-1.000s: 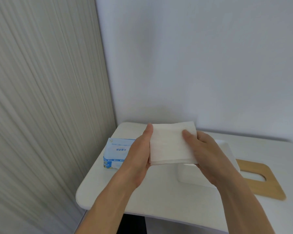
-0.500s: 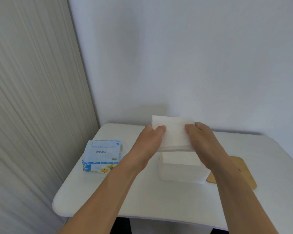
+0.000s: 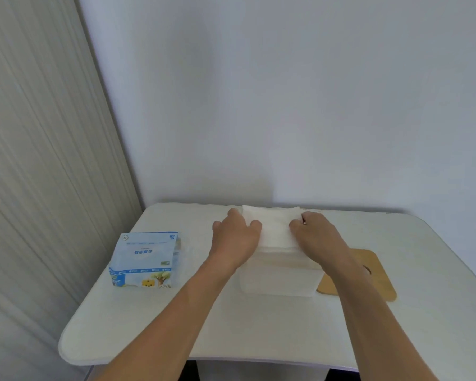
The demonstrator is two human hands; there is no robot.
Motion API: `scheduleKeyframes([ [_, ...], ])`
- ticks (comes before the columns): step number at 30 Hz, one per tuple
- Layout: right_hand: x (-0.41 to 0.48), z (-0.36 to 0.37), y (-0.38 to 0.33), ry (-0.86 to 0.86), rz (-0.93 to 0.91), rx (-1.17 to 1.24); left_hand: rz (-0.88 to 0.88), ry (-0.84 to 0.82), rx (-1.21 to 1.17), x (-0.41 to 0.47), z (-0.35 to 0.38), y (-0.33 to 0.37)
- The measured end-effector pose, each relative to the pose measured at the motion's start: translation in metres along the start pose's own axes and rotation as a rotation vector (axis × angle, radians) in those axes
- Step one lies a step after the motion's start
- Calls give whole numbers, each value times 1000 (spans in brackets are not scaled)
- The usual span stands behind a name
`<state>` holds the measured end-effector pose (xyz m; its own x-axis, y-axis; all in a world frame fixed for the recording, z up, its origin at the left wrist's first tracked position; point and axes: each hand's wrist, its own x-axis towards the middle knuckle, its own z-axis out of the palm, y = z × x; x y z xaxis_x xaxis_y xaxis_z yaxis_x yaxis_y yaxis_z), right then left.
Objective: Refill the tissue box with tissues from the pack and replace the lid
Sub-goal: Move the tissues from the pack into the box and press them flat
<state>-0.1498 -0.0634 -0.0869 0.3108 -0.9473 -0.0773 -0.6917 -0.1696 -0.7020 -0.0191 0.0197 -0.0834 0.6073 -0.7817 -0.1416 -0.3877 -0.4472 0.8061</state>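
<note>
A stack of white tissues [image 3: 275, 228] sits at the open top of the white tissue box [image 3: 278, 279] in the middle of the table. My left hand [image 3: 235, 237] grips the stack's left edge and my right hand [image 3: 318, 237] grips its right edge, both pressing down on it. The blue and white tissue pack [image 3: 146, 259] lies flat to the left of the box. The wooden lid [image 3: 374, 273], with a slot cut in it, lies flat on the table to the right of the box, partly hidden by my right forearm.
The white table [image 3: 259, 334] has rounded corners and stands against a white wall [image 3: 286, 105]. A pale ribbed curtain [image 3: 39, 160] hangs close to the table's left side.
Both hands have carried the tissue stack away from me and down onto the top of the box. The view has shifted, so the lid and the pack show more fully.
</note>
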Motion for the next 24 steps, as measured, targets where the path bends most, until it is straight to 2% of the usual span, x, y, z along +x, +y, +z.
scheduleKeyframes([
  [7,2,4,9,46,-22,-152,44,76,104,5,9,-8],
  [17,6,4,22,152,-54,-421,173,107,391,9,18,-16],
  [24,6,7,26,179,-88,-446,207,140,536,14,22,-17],
])
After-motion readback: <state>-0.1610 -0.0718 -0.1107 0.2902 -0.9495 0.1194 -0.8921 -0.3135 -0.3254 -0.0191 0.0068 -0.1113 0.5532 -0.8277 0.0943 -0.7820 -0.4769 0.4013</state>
